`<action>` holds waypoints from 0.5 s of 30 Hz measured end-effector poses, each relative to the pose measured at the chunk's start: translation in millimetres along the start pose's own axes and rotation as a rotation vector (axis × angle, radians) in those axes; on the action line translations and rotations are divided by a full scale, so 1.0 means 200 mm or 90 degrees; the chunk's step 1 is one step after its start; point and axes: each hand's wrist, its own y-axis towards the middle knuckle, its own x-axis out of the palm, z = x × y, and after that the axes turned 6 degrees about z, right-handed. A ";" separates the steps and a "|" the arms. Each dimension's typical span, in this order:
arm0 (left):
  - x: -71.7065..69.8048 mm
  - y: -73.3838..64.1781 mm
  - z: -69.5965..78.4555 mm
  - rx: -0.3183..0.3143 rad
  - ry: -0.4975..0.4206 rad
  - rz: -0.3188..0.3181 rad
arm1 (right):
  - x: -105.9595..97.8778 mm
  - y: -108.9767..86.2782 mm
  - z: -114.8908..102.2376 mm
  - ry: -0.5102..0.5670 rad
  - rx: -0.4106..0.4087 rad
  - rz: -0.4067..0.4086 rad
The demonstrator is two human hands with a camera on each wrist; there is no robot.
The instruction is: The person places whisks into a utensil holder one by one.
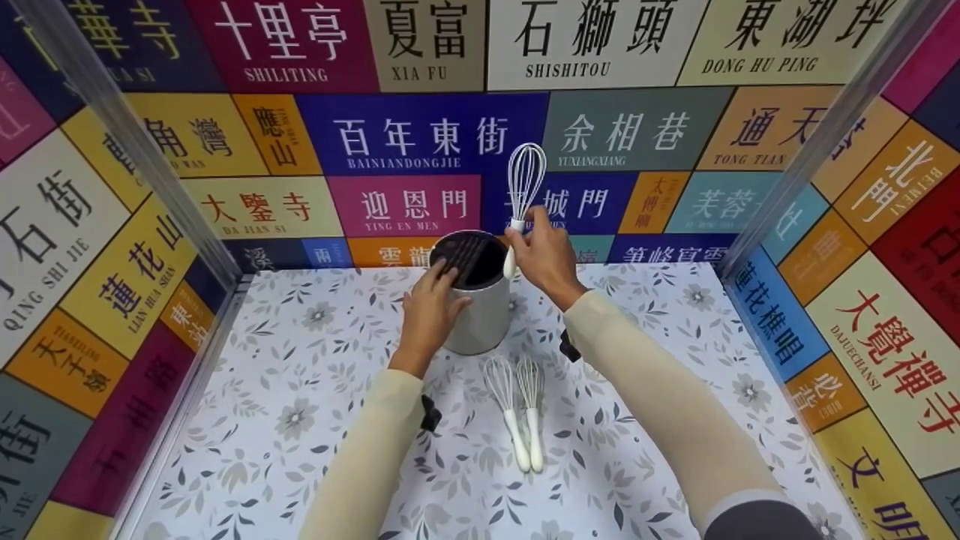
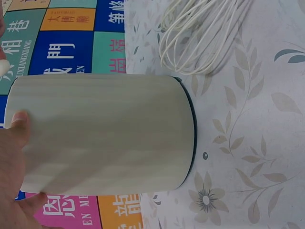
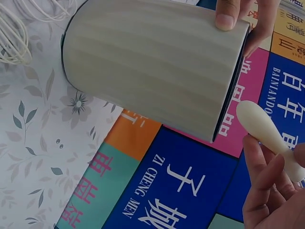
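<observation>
A light grey canister (image 1: 480, 322) with a dark, open top stands upright near the back wall. My left hand (image 1: 431, 319) holds it at the rim, thumb on its outer side in the left wrist view and fingers over the top edge. My right hand (image 1: 547, 255) pinches a whisk (image 1: 527, 176) by the handle, its wire loops pointing up. The lower end of its pale handle (image 3: 259, 119) hangs beside the right part of the rim. On the table in front of the canister lie two more whisks, a left one (image 1: 512, 427) and a right one (image 1: 532, 420), side by side.
The table (image 1: 247, 420) wears a white cloth with grey leaves and flowers. Colourful sign-printed panels (image 1: 420, 135) rise at the back and both sides. Clear corner posts stand at the left (image 1: 150, 142) and right (image 1: 817, 127).
</observation>
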 end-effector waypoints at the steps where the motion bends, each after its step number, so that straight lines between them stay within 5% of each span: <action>1: 0.00 0.00 0.00 0.001 0.001 0.001 | 0.01 0.01 0.00 0.003 -0.002 0.004; 15: -0.01 0.00 0.01 -0.001 0.002 -0.006 | 0.13 0.06 0.00 0.038 0.019 0.047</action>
